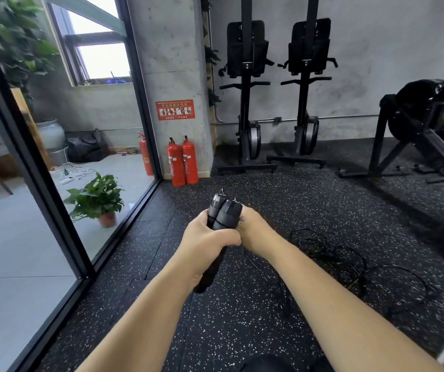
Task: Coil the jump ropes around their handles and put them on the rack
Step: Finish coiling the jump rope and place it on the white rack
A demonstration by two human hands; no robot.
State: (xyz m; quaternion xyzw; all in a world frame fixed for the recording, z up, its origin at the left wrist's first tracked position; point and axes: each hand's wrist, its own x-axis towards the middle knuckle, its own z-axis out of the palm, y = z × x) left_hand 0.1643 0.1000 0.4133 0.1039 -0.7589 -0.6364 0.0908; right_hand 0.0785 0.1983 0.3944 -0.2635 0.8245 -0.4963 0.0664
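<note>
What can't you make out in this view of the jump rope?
Head view only.
Right hand: fingers hidden behind the handles and left hand.
Rope on the floor: thin, dark on dark; rope count unclear.
Rack: not recognisable in frame.
Red sign: text too small.

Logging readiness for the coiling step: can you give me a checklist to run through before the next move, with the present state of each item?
1. Handles held together, side by side: ok.
2. Left hand grips both handles: ok.
3. Right hand holds them too: ok.
4. Rope wound on the handles: not ok; it lies in loose loops on the floor.
5. Rope free of knots: cannot tell.
6. Rack within sight: not ok; none shows.
</note>
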